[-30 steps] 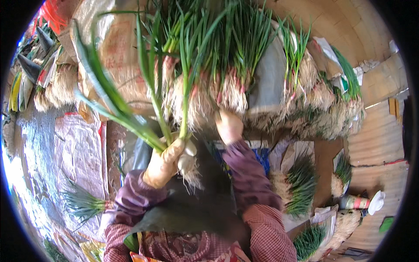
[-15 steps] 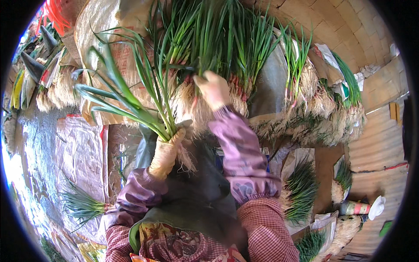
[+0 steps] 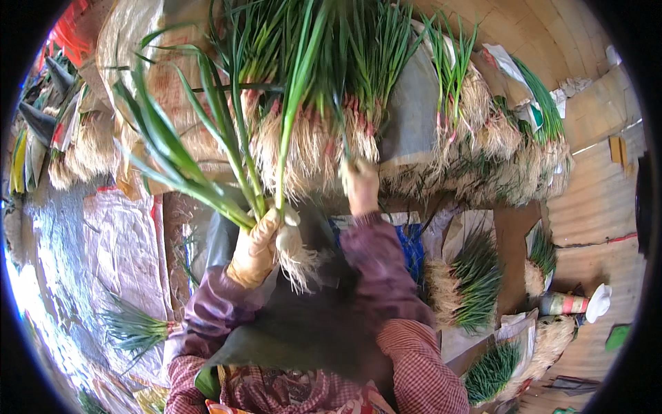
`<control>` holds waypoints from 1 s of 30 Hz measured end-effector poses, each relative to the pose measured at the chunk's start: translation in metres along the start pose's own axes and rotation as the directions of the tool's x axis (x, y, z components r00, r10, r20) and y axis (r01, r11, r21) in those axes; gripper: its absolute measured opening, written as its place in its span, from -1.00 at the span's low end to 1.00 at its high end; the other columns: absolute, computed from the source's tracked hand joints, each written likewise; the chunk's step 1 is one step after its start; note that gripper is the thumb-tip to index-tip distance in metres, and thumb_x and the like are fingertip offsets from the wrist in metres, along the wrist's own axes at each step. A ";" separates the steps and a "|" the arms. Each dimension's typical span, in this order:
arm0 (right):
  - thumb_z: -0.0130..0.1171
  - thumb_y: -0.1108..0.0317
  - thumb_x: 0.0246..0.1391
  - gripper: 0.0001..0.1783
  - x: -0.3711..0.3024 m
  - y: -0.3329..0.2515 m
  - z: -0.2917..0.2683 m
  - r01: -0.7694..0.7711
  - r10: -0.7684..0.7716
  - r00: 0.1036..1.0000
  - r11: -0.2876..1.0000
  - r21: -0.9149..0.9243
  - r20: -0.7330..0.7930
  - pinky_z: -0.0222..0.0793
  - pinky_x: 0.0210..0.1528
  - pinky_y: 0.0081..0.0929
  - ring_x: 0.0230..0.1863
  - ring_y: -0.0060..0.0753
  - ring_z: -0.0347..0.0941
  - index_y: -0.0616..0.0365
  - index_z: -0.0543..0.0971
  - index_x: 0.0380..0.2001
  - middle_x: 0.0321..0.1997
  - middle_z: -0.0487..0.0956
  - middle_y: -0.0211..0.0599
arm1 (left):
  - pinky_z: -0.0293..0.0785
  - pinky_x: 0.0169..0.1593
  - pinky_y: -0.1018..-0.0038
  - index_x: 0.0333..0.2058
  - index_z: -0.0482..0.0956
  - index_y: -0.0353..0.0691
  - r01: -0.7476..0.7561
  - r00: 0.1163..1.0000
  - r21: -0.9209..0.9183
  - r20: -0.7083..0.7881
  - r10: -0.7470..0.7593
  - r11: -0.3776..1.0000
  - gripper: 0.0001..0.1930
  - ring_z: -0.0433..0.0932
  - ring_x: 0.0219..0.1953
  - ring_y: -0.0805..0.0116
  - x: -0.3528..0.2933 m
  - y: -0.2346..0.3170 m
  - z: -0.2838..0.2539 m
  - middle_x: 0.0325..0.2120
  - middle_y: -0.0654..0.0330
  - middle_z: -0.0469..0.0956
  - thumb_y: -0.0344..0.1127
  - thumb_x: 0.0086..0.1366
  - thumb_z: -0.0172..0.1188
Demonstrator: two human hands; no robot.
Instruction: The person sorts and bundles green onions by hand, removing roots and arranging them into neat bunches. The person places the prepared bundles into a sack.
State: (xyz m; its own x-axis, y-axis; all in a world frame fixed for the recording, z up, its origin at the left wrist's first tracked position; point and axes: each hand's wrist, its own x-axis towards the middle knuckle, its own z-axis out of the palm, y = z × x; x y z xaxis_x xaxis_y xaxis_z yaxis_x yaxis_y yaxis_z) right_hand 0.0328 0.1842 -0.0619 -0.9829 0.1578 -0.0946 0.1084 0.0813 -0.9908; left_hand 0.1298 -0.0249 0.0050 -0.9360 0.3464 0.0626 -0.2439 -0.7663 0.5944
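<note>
My left hand [image 3: 254,250], in a pale yellowish glove, is closed around a few spring onions [image 3: 238,155]. Their long green leaves fan up and leftward. White bulbs [image 3: 288,238] and stringy roots stick out beside the thumb. To the right, my right hand [image 3: 360,186], also gloved and blurred by motion, is closed on a thin green stalk [image 3: 343,127] that rises from the fingertips. What lies inside those fingers is hidden. Just beyond both hands lies a thick row of spring onions [image 3: 310,103], leaves pointing away and pale roots toward me.
More bundles [image 3: 476,117] lie at the far right. Nearer on the right are other spring onion piles [image 3: 476,283] on sheets and a striped cup-like container [image 3: 562,303] with a white top. On the left lie a pale sack [image 3: 127,248] and a small bunch [image 3: 134,328].
My right hand has drawn back from the row toward me, with a thin green stalk at its fingers. An upright stalk and larger bulbs now show in my left hand's bunch.
</note>
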 end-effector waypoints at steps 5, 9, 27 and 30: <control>0.02 0.12 0.00 -0.69 -0.045 0.035 -0.044 0.711 0.134 0.635 0.285 -0.643 0.761 0.32 -0.46 -0.21 -0.59 -0.16 0.36 0.16 0.42 -0.56 -0.63 0.41 -0.16 | 0.48 -0.29 0.34 -0.23 0.41 -0.33 0.157 0.987 -0.329 0.082 -0.137 0.931 -0.72 0.46 -0.41 0.35 0.019 -0.007 -0.048 -0.56 0.26 0.42 -0.27 0.17 0.15; 0.02 0.00 0.08 -0.59 0.022 -0.051 -0.001 0.436 -0.510 0.833 0.365 -0.823 0.215 0.20 -0.75 -0.40 -0.79 -0.46 0.34 0.18 0.51 -0.45 -0.81 0.43 -0.37 | 0.47 -0.22 0.23 -0.14 0.38 -0.41 0.231 0.972 -0.054 -0.029 -0.233 0.971 -0.58 0.41 -0.53 0.37 0.014 -0.018 -0.034 -0.65 0.28 0.36 -0.22 0.12 0.19; 0.06 0.24 0.08 -0.76 -0.046 -0.040 0.027 0.410 -0.488 0.864 0.539 -0.736 0.123 0.24 -0.69 -0.42 -0.74 -0.35 0.36 0.19 0.47 -0.50 -0.72 0.43 -0.25 | 0.39 -0.59 0.61 -0.35 0.47 -0.29 0.334 0.884 0.250 -0.417 -0.211 0.909 -0.87 0.44 -0.63 0.48 0.032 -0.050 -0.016 -0.58 0.23 0.50 -0.36 0.18 0.15; 0.10 0.27 -0.02 -0.83 -0.061 -0.036 0.035 0.418 -0.603 0.790 0.392 -0.820 0.114 0.32 -0.61 -0.31 -0.65 -0.09 0.42 0.14 0.47 -0.52 -0.66 0.47 -0.16 | 0.32 -0.62 0.63 -0.41 0.48 -0.25 0.372 0.866 0.303 -0.454 -0.211 0.878 -0.88 0.39 -0.67 0.54 0.030 -0.058 -0.020 -0.63 0.29 0.46 -0.34 0.17 0.17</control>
State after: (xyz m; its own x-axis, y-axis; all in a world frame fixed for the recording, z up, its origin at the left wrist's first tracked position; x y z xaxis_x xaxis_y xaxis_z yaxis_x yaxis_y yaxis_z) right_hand 0.0842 0.1370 -0.0242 -0.8587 -0.0366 0.5113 -0.2462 0.9043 -0.3487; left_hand 0.1111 0.0187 -0.0437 -0.8744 0.2159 -0.4345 -0.4852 -0.3798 0.7876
